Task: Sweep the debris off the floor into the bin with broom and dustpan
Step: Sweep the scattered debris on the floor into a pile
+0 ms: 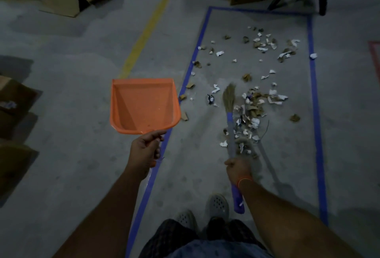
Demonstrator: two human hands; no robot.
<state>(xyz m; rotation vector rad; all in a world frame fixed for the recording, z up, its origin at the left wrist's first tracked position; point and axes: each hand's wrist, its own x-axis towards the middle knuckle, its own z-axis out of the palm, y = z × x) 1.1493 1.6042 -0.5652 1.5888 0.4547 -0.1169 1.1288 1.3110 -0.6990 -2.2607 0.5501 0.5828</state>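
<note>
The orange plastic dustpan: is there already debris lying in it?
No: the orange plastic dustpan, held up by the left hand, shows a bare tray, while the paper scraps lie on the floor.

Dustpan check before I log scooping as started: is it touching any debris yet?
Apart. The head view shows the dustpan held up by the left hand, its tray bare, left of the debris.
</note>
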